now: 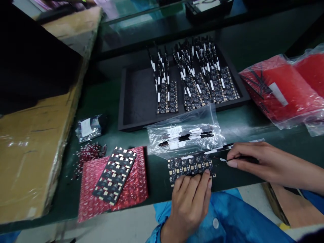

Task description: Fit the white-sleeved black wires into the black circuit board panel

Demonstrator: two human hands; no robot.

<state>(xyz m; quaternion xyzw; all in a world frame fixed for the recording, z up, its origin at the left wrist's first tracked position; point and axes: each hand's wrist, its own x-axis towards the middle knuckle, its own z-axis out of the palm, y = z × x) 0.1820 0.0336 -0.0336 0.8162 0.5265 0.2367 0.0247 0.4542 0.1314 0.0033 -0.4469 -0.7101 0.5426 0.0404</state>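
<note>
A black circuit board panel (188, 165) with rows of gold pads lies near the table's front edge. My left hand (191, 202) holds it down, its bent fingers close together on the lower edge; the thumb is hidden. Off the board's right side, my right hand (250, 160) pinches a thin black cable (246, 158) between thumb and fingers. A small white tab (222, 159) shows just left of those fingertips. Another black cable with white labels (215, 150) runs along the board's top edge, passing behind the right hand. Just above lies a clear zip bag (157, 138) containing more labelled cables.
Behind is a black tray (138, 119) with several cabled boards. To the left, another board panel (115, 175) rests on red bubble wrap (136, 192), near small red-and-black parts (91, 153) and a silvery bag (89, 128). Cardboard (32, 152) stands far left; red plastic bags (291, 87) lie right.
</note>
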